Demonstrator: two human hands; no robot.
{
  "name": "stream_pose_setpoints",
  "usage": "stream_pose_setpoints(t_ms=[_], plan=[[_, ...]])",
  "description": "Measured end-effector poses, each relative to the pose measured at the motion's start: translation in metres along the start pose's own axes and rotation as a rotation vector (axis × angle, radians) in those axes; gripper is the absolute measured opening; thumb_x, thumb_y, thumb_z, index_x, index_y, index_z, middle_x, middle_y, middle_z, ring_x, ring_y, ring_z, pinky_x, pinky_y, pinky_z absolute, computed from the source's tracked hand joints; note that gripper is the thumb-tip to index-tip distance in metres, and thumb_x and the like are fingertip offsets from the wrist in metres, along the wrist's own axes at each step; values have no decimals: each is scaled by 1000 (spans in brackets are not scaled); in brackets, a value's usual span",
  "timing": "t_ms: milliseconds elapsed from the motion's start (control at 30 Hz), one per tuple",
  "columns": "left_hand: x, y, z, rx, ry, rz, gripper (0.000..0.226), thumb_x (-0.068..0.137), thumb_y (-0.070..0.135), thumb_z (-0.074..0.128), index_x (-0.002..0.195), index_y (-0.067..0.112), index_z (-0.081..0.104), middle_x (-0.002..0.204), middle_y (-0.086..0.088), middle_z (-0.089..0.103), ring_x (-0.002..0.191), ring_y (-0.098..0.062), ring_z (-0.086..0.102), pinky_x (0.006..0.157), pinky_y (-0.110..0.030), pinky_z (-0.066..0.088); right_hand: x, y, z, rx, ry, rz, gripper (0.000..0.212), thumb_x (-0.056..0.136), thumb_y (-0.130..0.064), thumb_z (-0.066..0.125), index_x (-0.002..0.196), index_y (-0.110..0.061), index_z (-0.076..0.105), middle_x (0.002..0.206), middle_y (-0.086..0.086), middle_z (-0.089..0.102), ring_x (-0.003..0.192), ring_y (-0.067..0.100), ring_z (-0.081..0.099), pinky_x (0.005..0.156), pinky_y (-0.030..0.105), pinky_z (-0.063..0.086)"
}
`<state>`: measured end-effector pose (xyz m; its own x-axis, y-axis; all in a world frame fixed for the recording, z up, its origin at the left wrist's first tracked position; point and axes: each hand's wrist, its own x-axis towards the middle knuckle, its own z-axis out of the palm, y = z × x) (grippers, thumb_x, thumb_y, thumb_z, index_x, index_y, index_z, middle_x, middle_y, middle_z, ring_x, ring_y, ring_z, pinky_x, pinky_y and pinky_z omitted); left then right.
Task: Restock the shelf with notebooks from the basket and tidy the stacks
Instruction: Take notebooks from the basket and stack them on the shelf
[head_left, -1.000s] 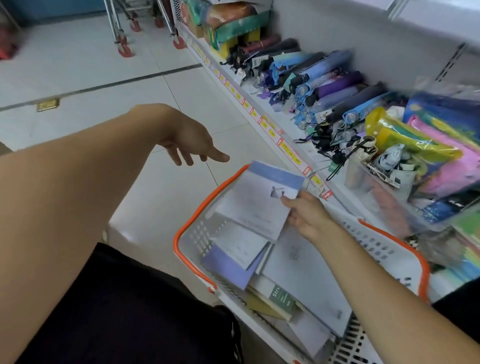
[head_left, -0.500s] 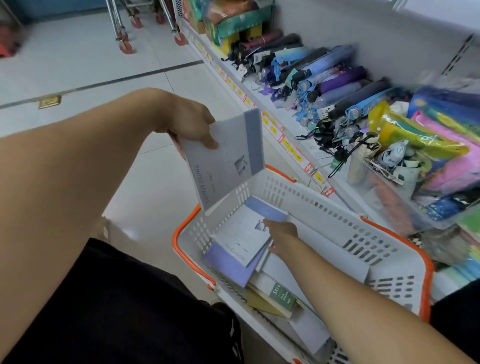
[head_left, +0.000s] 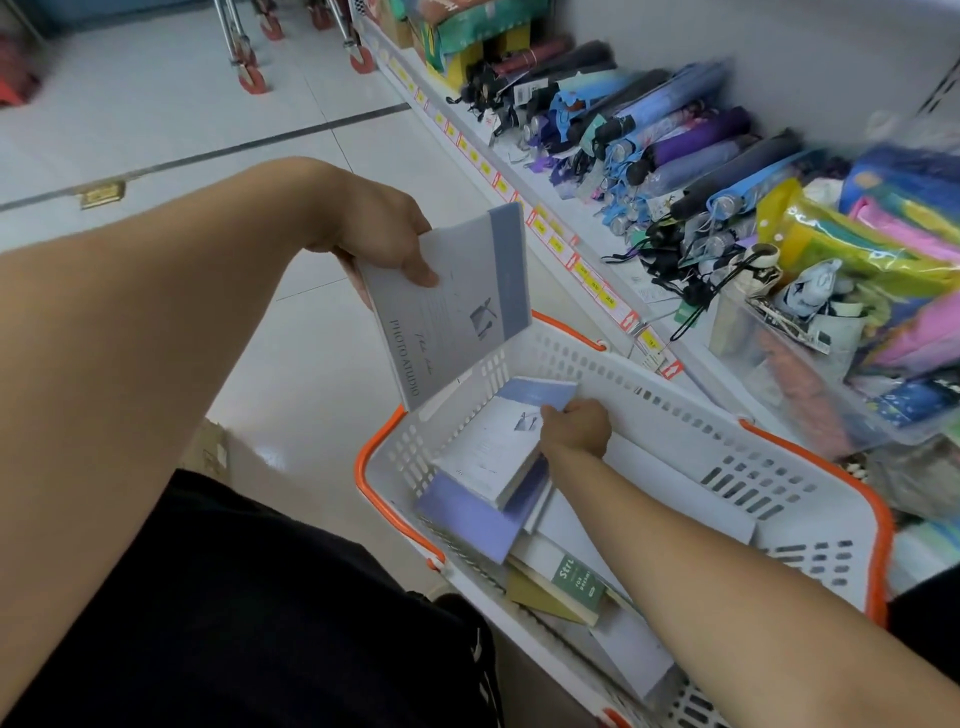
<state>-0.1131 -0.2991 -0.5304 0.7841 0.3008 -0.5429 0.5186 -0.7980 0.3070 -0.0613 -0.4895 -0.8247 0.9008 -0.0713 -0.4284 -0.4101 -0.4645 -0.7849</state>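
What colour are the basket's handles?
Orange. The basket is white with orange handles, seen in the head view.

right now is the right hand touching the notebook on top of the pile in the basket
Touching. The head view shows the right hand with fingers curled over the far corner of the top notebook inside the basket.

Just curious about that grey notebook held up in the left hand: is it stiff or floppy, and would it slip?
The grey notebook probably stays fairly stiff: held by one corner, it juts out flat without drooping. It seems light, since the left hand holds it with thumb and fingers alone. Its smooth-looking cover might slide in a loose pinch.
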Motion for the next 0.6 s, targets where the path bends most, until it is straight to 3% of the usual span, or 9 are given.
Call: stream_pose_setpoints(t_ms=[133,200,267,367,433,500,567,600], plan=[[0,2,0,-5,-7,-5,16,93,21,64,107,14,64,96,-10,73,82,-27,73,54,-27,59,-16,-17,4,310,-423,249,6,95,-15,63,95,-11,59,110,17,68,95,33,68,75,48,59],[2,5,1,-15,22,-4,15,94,18,63,108,12,62,95,-11,71,82,-29,72,50,-27,58,-23,-31,-20,311,-438,241,3,97,-12,58,98,-9,60,105,18,68,82,31,67,64,43,58],[4,9,-2,-31,108,4,13,96,14,59,107,9,58,94,-12,67,79,-32,69,46,-29,58,-28,-55,-62,363,-430,186,15,98,-10,54,111,-9,61,95,15,68,74,28,65,60,37,54],[6,15,-9,-92,309,33,16,96,13,54,109,3,55,104,-18,61,85,-34,64,63,-43,61,-42,-108,-147,494,-504,62,17,99,-12,55,113,-12,63,97,13,70,79,26,67,62,33,54],[1,32,-10,-372,396,120,20,96,12,54,114,3,54,109,-20,60,82,-31,63,63,-43,60,-57,-153,-203,604,-569,-36,20,99,-15,55,116,-12,65,106,14,73,86,26,70,62,33,58],[-12,68,-7,-813,346,267,27,98,13,54,125,10,53,107,-13,65,72,-20,65,49,-32,58,-71,-198,-250,696,-569,-139,24,100,-19,54,121,-12,64,113,15,72,95,28,69,73,36,60],[-27,114,-7,-1119,228,410,30,100,17,52,130,21,55,98,0,69,63,-10,64,42,-22,52,-79,-240,-288,723,-413,-274,23,99,-21,56,119,-11,63,113,16,72,99,32,68,83,42,55],[-36,139,-11,-1201,182,460,28,101,19,50,128,25,57,94,3,70,61,-9,63,41,-21,51,-82,-258,-307,696,-287,-351,20,99,-22,58,115,-12,64,112,16,72,98,33,69,81,43,54]])
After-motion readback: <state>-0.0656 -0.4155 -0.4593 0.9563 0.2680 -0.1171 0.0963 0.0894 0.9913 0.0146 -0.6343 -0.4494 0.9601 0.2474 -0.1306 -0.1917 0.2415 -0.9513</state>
